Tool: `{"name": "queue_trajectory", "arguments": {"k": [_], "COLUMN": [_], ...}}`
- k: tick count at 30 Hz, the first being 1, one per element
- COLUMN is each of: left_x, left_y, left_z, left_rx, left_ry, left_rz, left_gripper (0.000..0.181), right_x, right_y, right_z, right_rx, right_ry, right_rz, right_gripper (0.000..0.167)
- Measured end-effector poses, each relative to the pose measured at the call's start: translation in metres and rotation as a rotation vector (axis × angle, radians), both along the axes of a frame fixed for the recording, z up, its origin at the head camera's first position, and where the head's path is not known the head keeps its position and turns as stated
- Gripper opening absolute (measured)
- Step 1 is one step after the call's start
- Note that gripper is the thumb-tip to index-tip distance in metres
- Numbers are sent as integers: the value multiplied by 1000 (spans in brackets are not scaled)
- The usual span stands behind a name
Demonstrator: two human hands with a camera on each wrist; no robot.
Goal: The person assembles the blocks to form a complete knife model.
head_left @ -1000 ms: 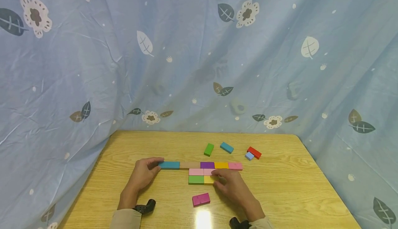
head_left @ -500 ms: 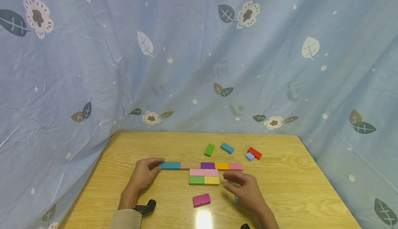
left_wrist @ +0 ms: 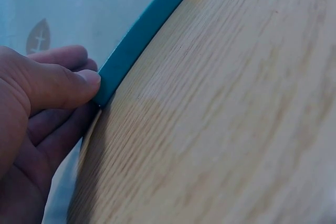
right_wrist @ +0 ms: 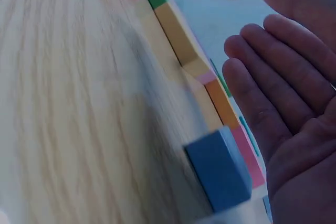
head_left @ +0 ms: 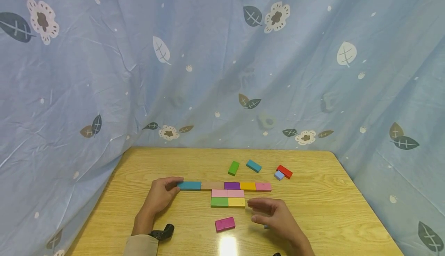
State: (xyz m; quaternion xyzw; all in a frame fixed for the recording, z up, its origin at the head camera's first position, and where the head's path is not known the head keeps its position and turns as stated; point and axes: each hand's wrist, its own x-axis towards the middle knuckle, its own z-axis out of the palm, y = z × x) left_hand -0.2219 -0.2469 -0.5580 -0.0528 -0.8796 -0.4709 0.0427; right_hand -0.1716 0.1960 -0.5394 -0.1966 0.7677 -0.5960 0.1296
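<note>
My left hand (head_left: 161,196) pinches the left end of a teal block (head_left: 190,186), thumb on its near side in the left wrist view. That block begins a row with a bare-wood block (head_left: 212,186), a purple block (head_left: 231,185), an orange block (head_left: 248,186) and a pink block (head_left: 263,187). Against the row's near side lie two light pink blocks (head_left: 219,193), then a green block (head_left: 219,202) and a yellow block (head_left: 236,202). My right hand (head_left: 279,219) hovers right of the yellow block, holding nothing. A blue block (right_wrist: 218,171) is mostly hidden beneath it in the head view.
A magenta block (head_left: 225,224) lies nearer me. Toward the back are a loose green block (head_left: 234,168), another blue block (head_left: 253,166), and a red block (head_left: 285,171) touching a small light blue block (head_left: 279,175). A patterned curtain (head_left: 215,74) surrounds the wooden table (head_left: 330,209).
My right hand has let go of the yellow block area and drawn back right and toward me, uncovering the yellow and right light pink blocks. The left hand has stayed put.
</note>
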Motion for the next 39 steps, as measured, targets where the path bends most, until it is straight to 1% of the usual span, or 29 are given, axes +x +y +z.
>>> {"name": "queue_trajectory", "arguments": {"k": [4, 9, 12, 19, 22, 27, 29, 34, 39], "left_x": [1, 2, 2, 1, 1, 2, 2, 2, 1], "left_y": [0, 0, 0, 0, 1, 1, 1, 1, 2], "left_z": [1, 2, 2, 2, 1, 1, 1, 1, 1], "left_rx": [9, 24, 24, 6, 6, 9, 6, 12, 18], "left_ry": [-7, -10, -8, 2, 0, -5, -4, -1, 12], "left_rz": [-5, -12, -12, 0, 1, -3, -1, -3, -9], "left_gripper": [37, 37, 37, 37, 36, 36, 37, 37, 38], "right_x": [0, 0, 1, 4, 4, 7, 8, 9, 10], "right_y": [-10, -25, -33, -46, -50, -56, -57, -62, -70], "right_z": [-1, -2, -2, -3, -3, -3, -4, -8, -8], "right_rx": [5, 60, 111, 191, 235, 261, 263, 280, 252], "right_ry": [29, 34, 53, 116, 126, 114, 130, 257, 352], "right_rz": [42, 76, 82, 85, 95, 112, 113, 95, 48], "right_gripper": [42, 41, 40, 40, 40, 37, 35, 30, 27]}}
